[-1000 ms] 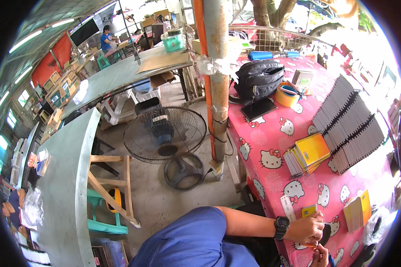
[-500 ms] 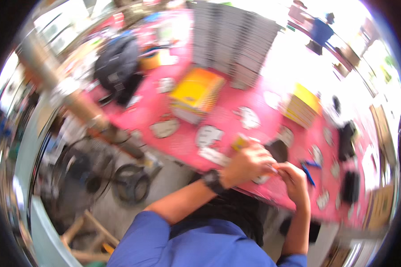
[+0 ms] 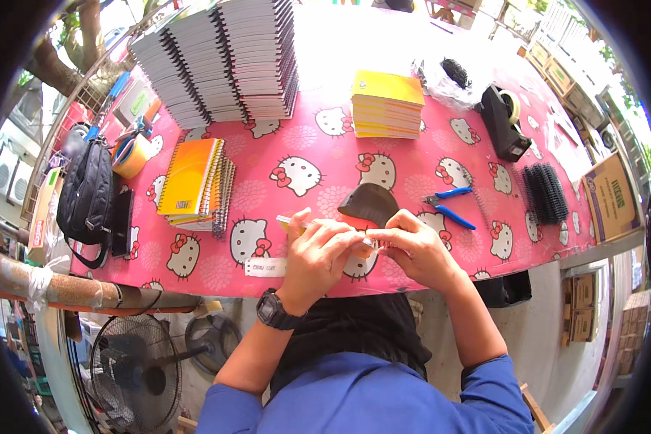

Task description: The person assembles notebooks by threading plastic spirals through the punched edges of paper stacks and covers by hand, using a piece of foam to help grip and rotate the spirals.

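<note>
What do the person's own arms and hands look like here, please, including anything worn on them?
Both arms come up from the lower edge in blue sleeves pushed up past the elbows, leaving the forearms bare. The left hand has a black digital-style wristwatch on its wrist. The right hand is bare, with no glove; no ring shows on either hand.

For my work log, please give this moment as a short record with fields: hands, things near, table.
left hand: wears a black wristwatch, fingers closed on a small pale strip
right hand: pinches the same strip
strip: mostly hidden, kind unclear
near hands: dark curved piece, blue-handled pliers, white label
table: pink cartoon-cat cloth
</note>
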`<act>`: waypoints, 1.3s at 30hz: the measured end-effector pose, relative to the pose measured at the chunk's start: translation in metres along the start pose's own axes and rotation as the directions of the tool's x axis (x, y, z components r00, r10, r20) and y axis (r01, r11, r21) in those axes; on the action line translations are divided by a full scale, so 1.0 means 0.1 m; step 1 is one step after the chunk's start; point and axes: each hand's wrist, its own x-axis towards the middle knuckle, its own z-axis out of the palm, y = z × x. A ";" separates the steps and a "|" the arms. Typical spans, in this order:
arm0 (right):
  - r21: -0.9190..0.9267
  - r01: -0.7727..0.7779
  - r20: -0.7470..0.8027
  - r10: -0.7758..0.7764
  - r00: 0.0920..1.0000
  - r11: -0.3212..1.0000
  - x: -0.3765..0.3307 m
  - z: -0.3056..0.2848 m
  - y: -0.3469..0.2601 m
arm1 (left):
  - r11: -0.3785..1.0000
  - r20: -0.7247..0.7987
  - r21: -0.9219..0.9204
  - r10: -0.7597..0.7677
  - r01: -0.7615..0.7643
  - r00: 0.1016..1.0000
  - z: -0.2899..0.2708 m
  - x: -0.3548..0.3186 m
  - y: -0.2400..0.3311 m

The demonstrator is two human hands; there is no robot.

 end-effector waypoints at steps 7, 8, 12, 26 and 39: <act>0.009 -0.010 0.003 0.010 1.000 1.000 0.00 -0.01 0.01 | 0.963 0.104 0.255 -0.115 0.086 0.988 0.05 0.02 0.20; 0.004 -0.002 0.007 0.002 1.000 1.000 0.01 -0.01 0.00 | 0.963 0.106 0.254 -0.116 0.086 0.988 0.07 0.02 0.20; 0.031 0.008 -0.031 -0.007 1.000 0.999 0.03 -0.01 -0.05 | 0.951 0.060 0.293 -0.123 0.101 0.991 0.13 0.00 0.18; 0.119 -0.093 0.050 0.088 0.995 0.989 -0.02 0.03 0.02 | 0.950 0.075 0.290 -0.139 0.112 0.987 0.14 0.00 0.19; 0.272 -0.418 0.314 0.330 0.890 0.867 0.08 -0.16 -0.12 | 1.000 0.201 0.017 -0.019 0.016 0.979 -0.05 0.06 0.19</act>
